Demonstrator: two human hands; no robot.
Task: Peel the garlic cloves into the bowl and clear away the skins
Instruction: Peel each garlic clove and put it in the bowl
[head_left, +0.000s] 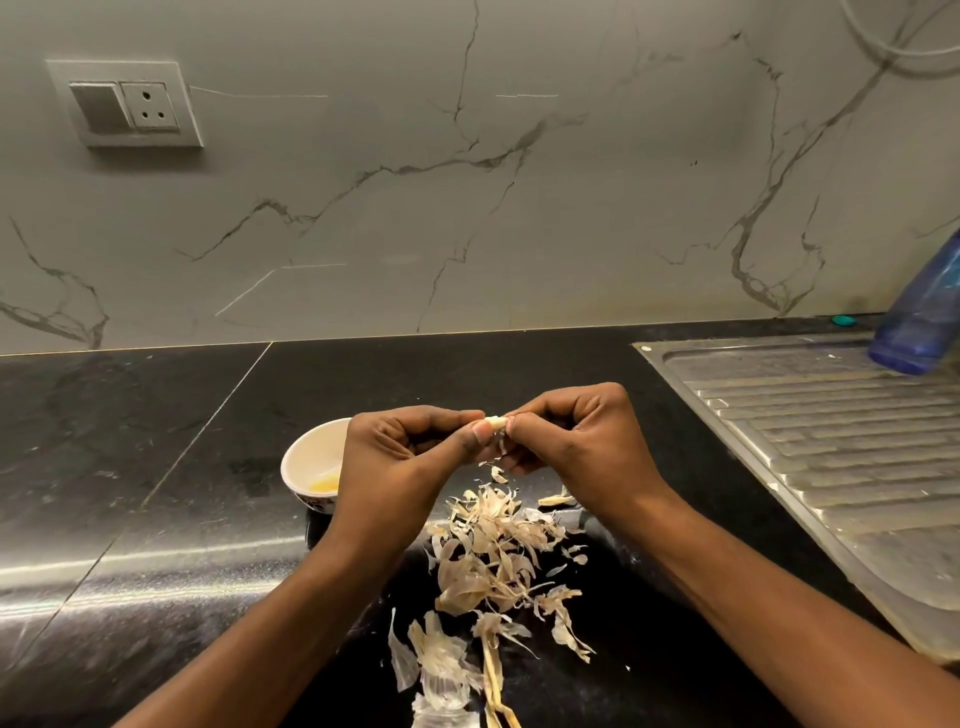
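Both hands, left (395, 457) and right (576, 441), pinch pale garlic clove (496, 422) above papery skins (493, 561) heaped on glossy black bench (156, 467); round white bowl (311, 457) left; veined marble wall (467, 182) behind.

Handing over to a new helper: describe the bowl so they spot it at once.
On the black counter, left of the steel drainboard, look just beyond the left hand. The bowl is round and white, the only dish there; the skins to its right are loose scraps.
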